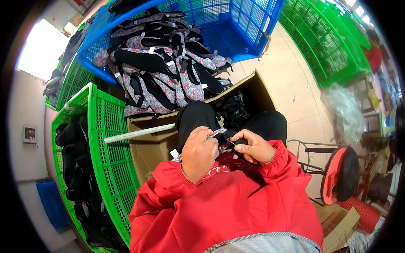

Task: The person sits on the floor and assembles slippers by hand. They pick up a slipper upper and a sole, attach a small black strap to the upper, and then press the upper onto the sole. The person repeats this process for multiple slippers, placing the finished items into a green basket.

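Observation:
Over my lap, my left hand is closed on a patterned fabric slipper with a black edge. Most of that slipper is hidden behind my fingers, and a white tag sticks out beside my left wrist. My right hand pinches the slipper's black edge between thumb and forefinger. A thin, pale line shows by the right fingertips, too small to name. Just beyond my knees, a heap of similar grey-and-red slippers with black soles spills out of a blue plastic crate.
An open cardboard box stands at my knees, with black plastic inside and a pale tube across it. Green crates stand left and far right. At right are a red-and-black round stool and a clear plastic bag.

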Tool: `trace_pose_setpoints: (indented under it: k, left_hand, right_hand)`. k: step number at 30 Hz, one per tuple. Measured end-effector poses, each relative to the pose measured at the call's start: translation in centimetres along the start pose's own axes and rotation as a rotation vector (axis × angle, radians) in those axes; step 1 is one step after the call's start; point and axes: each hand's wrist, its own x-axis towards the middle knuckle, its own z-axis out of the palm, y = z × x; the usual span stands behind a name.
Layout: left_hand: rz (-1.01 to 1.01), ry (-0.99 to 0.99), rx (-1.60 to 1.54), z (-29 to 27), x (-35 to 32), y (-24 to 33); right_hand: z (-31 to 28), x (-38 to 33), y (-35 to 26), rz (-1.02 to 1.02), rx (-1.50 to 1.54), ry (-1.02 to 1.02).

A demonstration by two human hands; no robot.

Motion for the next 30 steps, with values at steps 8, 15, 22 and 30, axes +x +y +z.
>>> trace_pose_setpoints:
  k: [8, 15, 22, 30]
  left_hand:
    - [0.01, 0.037, 0.005, 0.3, -0.1, 0.0]
    - [0.007, 0.067, -0.019, 0.7, -0.4, -0.4]
    - [0.008, 0.08, -0.042, 0.7, -0.4, -0.5]
    - [0.007, 0.08, -0.042, 1.0, -0.5, -0.6]
  right_hand:
    - [0.9, 0.5, -1.3, 0.087, -0.065, 0.025]
    - [0.8, 1.0, -1.1, 0.104, -0.042, 0.068]
    - [0.9, 1.3, -1.1, 0.114, -0.067, 0.094]
    - [1.0, 1.5, -1.4, 0.131, -0.059, 0.092]
